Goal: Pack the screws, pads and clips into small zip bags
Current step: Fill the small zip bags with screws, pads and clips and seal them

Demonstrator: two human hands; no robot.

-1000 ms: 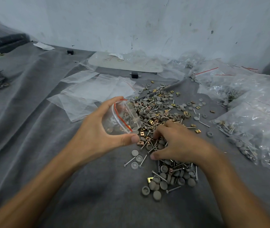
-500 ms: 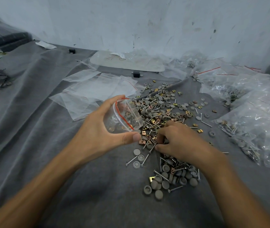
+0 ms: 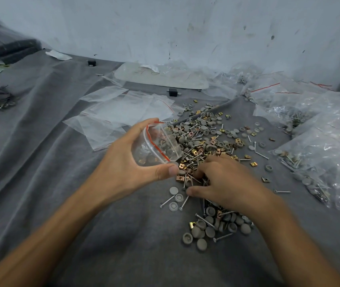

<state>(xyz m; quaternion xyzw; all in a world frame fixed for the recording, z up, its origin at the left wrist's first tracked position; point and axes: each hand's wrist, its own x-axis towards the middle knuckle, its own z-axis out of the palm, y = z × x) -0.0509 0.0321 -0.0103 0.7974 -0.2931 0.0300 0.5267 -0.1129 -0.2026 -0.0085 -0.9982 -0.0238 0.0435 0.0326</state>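
Splayed wider than half a second ago: thumb of right hand (image 3: 227,183), now stuck out leftward, palm down over heap of silver screws (image 3: 196,141), grey round pads (image 3: 198,233) and brass square clips (image 3: 179,178); fingers curled into pile, cannot tell whether pinching anything. Gripped by left hand (image 3: 123,168): one small clear red-striped zip bag (image 3: 156,148), mouth gaping toward heap, some pieces inside. Underneath, wrinkled grey cloth (image 3: 61,204); behind, scuffed pale wall (image 3: 185,27). Several flat clear bags (image 3: 123,112) overlapping beyond left hand, many filled bags (image 3: 320,152) at right. Loose pieces too many to count.
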